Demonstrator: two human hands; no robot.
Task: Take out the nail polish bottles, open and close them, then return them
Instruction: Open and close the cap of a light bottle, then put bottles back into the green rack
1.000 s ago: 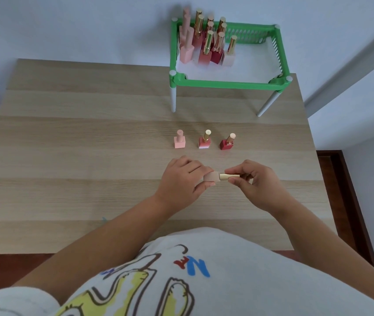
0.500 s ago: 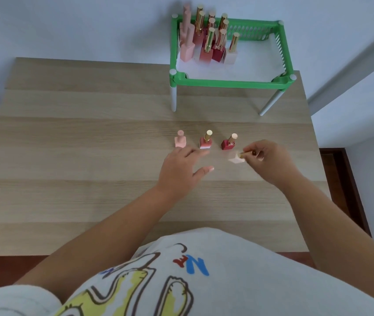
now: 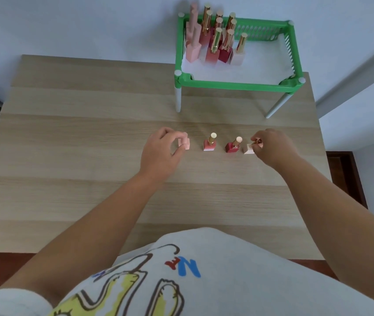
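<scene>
While the pale bottle (image 3: 248, 148) touches down at the right end of the row, the right hand (image 3: 270, 145) pinches its gold cap; the left hand (image 3: 161, 148) pinches the pink bottle (image 3: 184, 144) at the other end. Opening that one looks next, needing a firm base grip. Around them: wooden table (image 3: 78, 137), green rack (image 3: 236, 83), white wall.

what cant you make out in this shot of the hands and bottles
Head view, the only one:
- Pink bottle: cap hidden by left hand.
- Pale bottle: cap mostly covered by right hand.
- Back bottles in green rack: bodies hidden by front ones.
- Labels: too small.
</scene>
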